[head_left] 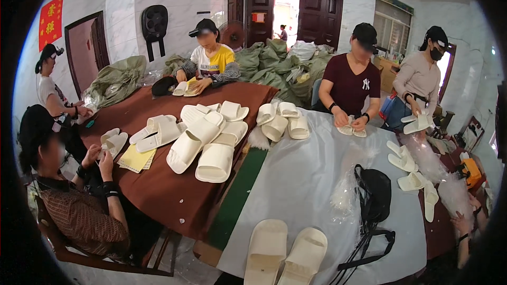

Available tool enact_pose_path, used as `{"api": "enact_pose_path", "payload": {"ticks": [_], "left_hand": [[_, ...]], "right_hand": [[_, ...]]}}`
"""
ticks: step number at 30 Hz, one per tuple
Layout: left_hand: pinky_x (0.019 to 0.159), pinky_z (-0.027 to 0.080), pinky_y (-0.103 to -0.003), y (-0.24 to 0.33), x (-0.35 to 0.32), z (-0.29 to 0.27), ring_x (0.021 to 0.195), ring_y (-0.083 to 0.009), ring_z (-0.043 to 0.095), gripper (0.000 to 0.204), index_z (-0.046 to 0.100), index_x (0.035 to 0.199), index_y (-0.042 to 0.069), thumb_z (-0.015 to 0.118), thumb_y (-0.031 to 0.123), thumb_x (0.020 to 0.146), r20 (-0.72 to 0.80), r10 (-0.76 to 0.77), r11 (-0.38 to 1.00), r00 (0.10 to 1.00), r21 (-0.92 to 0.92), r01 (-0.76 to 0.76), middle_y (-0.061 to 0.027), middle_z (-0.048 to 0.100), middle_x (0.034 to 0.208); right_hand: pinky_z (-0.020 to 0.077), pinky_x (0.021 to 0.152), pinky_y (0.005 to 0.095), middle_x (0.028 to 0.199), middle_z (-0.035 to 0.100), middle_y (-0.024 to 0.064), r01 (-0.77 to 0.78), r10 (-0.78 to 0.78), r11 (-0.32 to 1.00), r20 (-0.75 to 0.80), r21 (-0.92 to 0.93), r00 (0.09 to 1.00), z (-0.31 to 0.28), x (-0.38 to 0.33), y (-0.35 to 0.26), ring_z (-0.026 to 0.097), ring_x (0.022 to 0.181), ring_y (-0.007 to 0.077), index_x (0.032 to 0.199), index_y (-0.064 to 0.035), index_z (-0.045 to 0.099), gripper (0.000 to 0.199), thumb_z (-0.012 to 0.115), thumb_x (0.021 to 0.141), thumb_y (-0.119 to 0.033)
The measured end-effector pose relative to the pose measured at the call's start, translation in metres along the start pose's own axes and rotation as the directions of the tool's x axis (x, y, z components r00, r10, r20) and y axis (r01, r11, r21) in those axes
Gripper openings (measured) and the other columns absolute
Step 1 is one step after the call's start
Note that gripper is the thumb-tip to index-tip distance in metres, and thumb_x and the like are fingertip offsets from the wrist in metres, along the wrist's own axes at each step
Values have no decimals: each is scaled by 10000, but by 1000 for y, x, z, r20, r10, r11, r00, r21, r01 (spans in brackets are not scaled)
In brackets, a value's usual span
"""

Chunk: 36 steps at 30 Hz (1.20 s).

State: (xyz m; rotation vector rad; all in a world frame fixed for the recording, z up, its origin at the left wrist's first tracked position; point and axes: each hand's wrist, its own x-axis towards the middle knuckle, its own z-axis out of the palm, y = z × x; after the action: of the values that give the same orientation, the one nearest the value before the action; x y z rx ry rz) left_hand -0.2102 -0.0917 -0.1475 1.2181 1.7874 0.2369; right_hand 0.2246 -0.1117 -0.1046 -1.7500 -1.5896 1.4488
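Observation:
Neither my left hand nor my right hand shows in the head view. Nearest to me, two cream slide slippers (pixel 268 245) lie side by side on the grey-blue table cover (pixel 296 179), cut off by the lower edge. A black cloth item with long straps (pixel 372 192) lies to their right, beside crumpled clear plastic film (pixel 346 200). Farther back on this cover sits a small cluster of cream slippers (pixel 274 127). At the right rim, a pair of hands (pixel 462 224) with black wristbands touches clear plastic bags; they look like another person's.
A heap of cream slippers (pixel 203 137) and yellow sheets (pixel 136 158) lie on the brown cloth (pixel 158 190) at left. Several people handle slippers around the tables. More slippers (pixel 402 157) line the right edge. Green sacks (pixel 264 63) pile up behind. A wooden chair (pixel 95 256) stands lower left.

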Motion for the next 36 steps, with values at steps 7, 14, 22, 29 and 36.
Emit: {"api": "enact_pose_path", "payload": {"ticks": [7,14,22,29,36], "left_hand": [[706,465,-274,-24,-4,4,924,-133,559,518,562,1101,22,480,488,890,67,63,994,996,86,-69,-118,626,935],[700,465,-274,-31,9,-8,915,-132,561,513,564,1093,21,478,485,891,97,150,972,984,166,-165,-118,627,925],[693,464,-273,-37,23,-5,905,-131,564,508,567,1084,20,476,482,893,137,240,939,961,219,-266,-117,629,913],[687,463,-273,-40,34,-2,896,-130,566,503,570,1075,19,475,479,895,189,313,895,931,268,-355,-117,630,902],[680,463,-272,-60,15,20,887,-129,569,498,573,1067,19,473,476,896,305,337,851,891,305,-427,-117,631,892]], "right_hand": [[467,711,371,928,614,125,-9,7,992,-18,-127,1000,1,-34,15,582,813,246,1044,-77,577,321,494,871,-335],[467,700,374,921,613,130,24,-38,966,-50,-259,998,-8,-41,17,582,802,252,1032,-75,580,304,498,867,-317],[466,688,378,913,612,135,49,-88,898,-69,-436,994,-35,-47,19,582,790,259,1019,-73,583,284,504,862,-296],[466,677,381,906,611,140,47,-121,818,-91,-573,989,-57,-57,21,582,779,265,1008,-71,586,267,509,858,-278],[465,666,384,899,610,144,-4,-83,736,-97,-677,992,-65,-106,34,582,768,271,996,-68,589,250,513,855,-260]]}}
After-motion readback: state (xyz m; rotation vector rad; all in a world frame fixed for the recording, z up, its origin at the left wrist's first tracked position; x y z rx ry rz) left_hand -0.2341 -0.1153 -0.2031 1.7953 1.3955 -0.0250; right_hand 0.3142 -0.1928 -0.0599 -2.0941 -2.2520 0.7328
